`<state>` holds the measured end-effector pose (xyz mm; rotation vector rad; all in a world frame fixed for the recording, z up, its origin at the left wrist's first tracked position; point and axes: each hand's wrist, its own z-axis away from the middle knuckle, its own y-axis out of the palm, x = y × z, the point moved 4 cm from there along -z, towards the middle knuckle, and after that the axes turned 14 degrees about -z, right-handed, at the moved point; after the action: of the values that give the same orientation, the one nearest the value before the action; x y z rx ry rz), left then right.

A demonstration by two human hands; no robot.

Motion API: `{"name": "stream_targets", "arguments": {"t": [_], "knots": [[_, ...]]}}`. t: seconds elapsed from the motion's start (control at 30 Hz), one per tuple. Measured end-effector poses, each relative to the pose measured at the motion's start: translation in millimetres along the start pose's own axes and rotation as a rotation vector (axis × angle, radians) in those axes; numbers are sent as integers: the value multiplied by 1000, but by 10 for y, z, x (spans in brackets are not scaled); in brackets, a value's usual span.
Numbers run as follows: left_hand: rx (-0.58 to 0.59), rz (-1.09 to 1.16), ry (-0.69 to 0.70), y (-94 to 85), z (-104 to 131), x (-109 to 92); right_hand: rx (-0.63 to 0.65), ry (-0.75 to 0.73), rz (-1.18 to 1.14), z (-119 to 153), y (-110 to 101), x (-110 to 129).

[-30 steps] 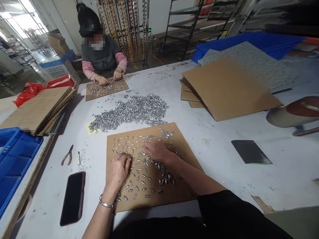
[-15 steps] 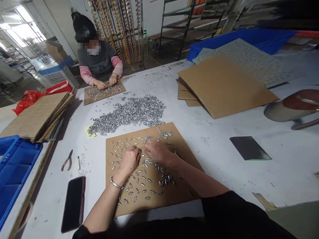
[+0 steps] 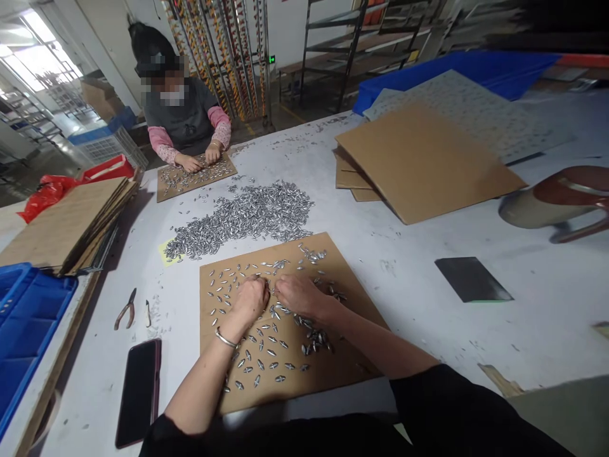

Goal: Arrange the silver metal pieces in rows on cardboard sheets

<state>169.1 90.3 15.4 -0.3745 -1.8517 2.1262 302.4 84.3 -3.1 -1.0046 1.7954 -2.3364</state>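
A brown cardboard sheet [image 3: 266, 390] lies in front of me, with many small silver spindle-shaped pieces spread over it. My left hand [image 3: 252, 296] rests at its upper middle, fingers curled in and pressed together. Close beside it on the right, my right hand [image 3: 295, 294] has its fingers bent and pinched toward the left one. Whatever the fingertips hold is too small and hidden to name. Loose pieces in a cluster [image 3: 318, 341] lie below my right wrist. Beyond the sheet is a large heap of silver pieces [image 3: 257, 212].
Pliers [image 3: 126, 310], a small knife [image 3: 148, 313] and a phone [image 3: 137, 393] lie at left. Across the table a person [image 3: 183, 120] works on another sheet [image 3: 166, 187]. Stacked cardboard [image 3: 423, 165], a dark plate [image 3: 473, 279] and a blue crate [image 3: 33, 336] flank the area.
The view has shifted slightly. My right hand has moved slightly down, near my left hand, and its fingers are more curled. My left hand stays almost in place.
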Motion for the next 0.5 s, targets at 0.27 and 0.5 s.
{"name": "stream_targets", "arguments": {"t": [0.27, 0.5], "knots": [[-25, 40, -9, -13, -7, 47, -35, 97, -27, -62, -48, -9], [-117, 28, -125, -185, -96, 402, -104, 54, 19, -327, -395, -92]]}}
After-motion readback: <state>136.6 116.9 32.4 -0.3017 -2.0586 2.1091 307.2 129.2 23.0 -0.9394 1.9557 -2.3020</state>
